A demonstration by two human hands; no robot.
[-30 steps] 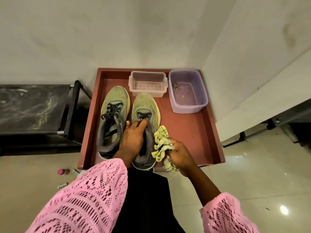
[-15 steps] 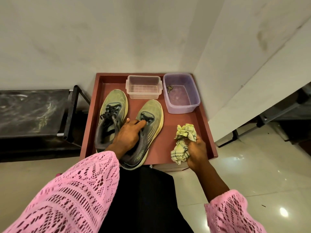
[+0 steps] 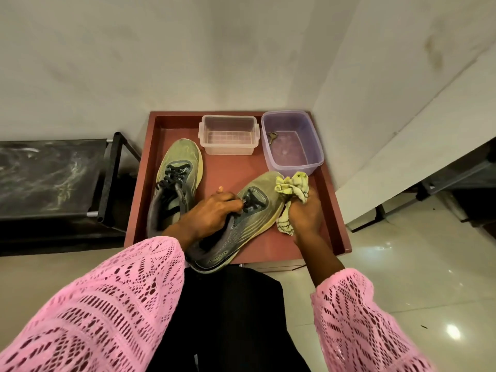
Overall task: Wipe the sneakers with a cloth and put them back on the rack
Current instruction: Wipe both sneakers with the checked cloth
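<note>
Wiping appears to be starting on the right-hand sneaker, which lies angled across the near part of the red tray, heel overhanging the tray's front edge toward the person. Left hand is closed over the collar and laces, fingers curled into the lacing. Right hand is fisted around a crumpled yellow-green cloth, which is pressed against the toe side of that shoe.

Second sneaker sits flat on the tray, just left of the first, untouched.

Handling judgement: mesh upper looks soft and will dent under pressure; foam sole is stiffer and probably light. Best hold is at the collar or inside the opening, as now, so the upper stays braced while the cloth rubs. Cloth is limp; keep it bunched.

Behind the shoes: a clear plastic box and a purple tub with a small object inside, not identifiable. A black rack stands left of the tray.
</note>
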